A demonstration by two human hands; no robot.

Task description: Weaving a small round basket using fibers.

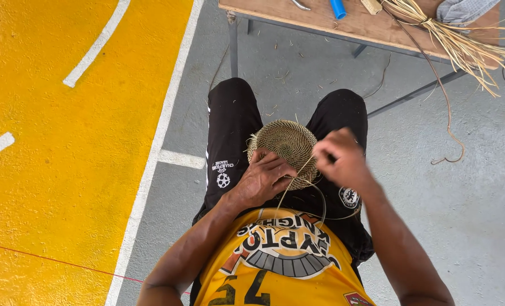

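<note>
Hands [264, 178] on woven disc [289, 144]

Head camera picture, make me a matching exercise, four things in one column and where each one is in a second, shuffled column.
Things:
1. woven disc
2. bundle of straw strands
3. blue tube
4. left hand

Places:
A. hanging over the edge of the wooden table
B. on the lap, above the black shorts
C. lying on the table top, near the picture's upper edge
D. gripping the disc's lower left rim

Pairs: 1-B, 2-A, 3-C, 4-D
</note>
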